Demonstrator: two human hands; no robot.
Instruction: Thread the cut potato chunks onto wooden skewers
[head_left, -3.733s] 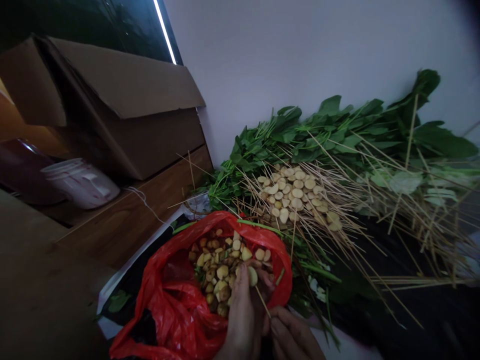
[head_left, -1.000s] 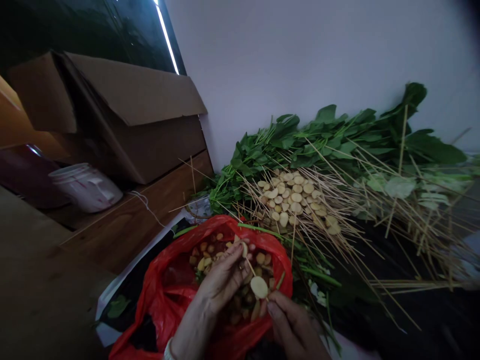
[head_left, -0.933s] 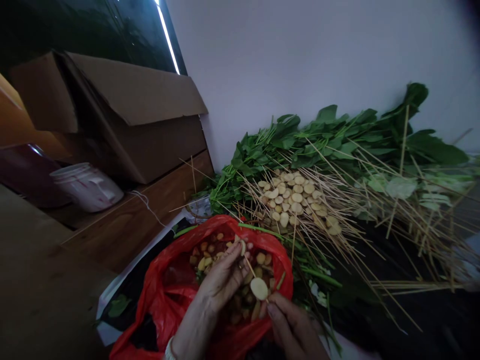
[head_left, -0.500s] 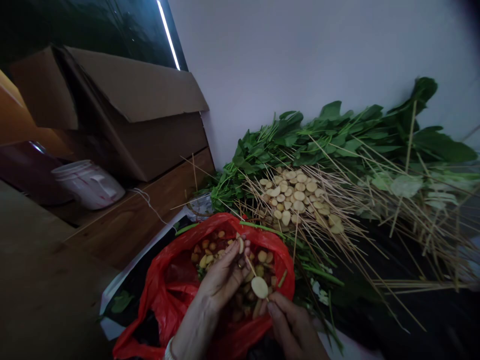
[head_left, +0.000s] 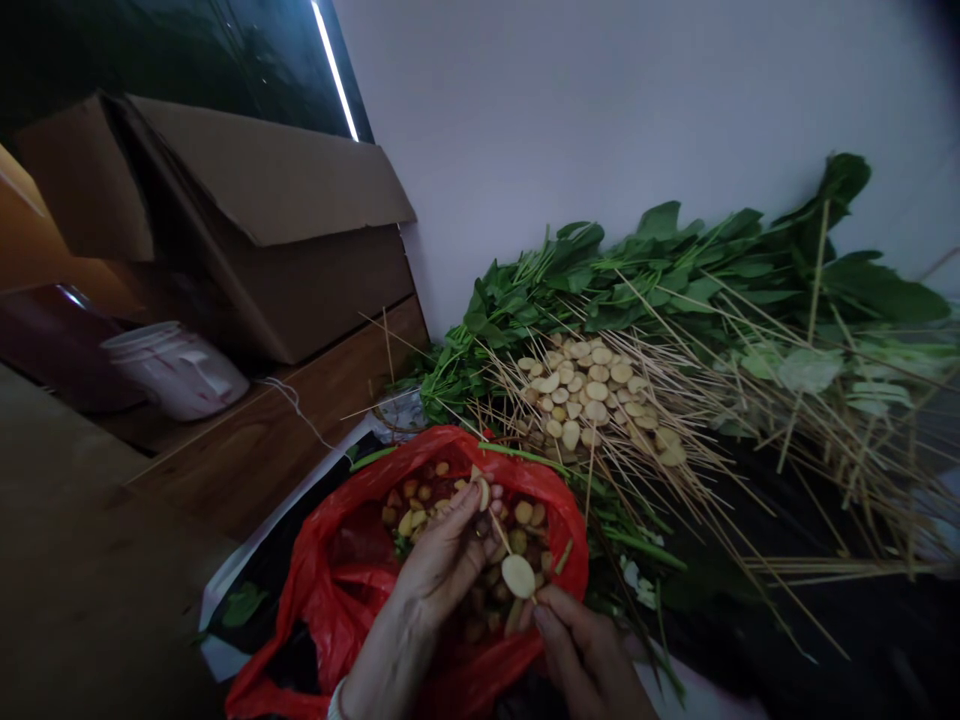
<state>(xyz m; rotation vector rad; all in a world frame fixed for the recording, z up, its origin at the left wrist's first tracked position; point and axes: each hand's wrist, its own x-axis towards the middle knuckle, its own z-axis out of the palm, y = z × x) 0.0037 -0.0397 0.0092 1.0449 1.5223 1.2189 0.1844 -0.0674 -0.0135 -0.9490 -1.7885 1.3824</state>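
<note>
Over a red plastic bag [head_left: 319, 560], my left hand [head_left: 450, 550] pinches a pale slice [head_left: 484, 493], which looks like potato, between thumb and fingers. My right hand [head_left: 585, 645] grips a thin wooden skewer [head_left: 499, 530] near its lower end. A second round pale slice [head_left: 518, 577] is threaded on that skewer between the hands. The skewer's tip reaches the slice in my left hand; whether it has gone through is hidden by the fingers. Many cut pieces [head_left: 411, 520] lie inside the bag.
Skewered pale slices [head_left: 596, 390] lie piled beyond the bag, their sticks pointing outward. Leafy green stems [head_left: 570, 270] run along the wall [head_left: 600, 110]. At left stand a cardboard box [head_left: 300, 285] and a white tub [head_left: 180, 370]; more skewers [head_left: 847, 570] lie right.
Almost nothing differs. Both hands hold the same grip and position, and the view has shifted only very slightly.
</note>
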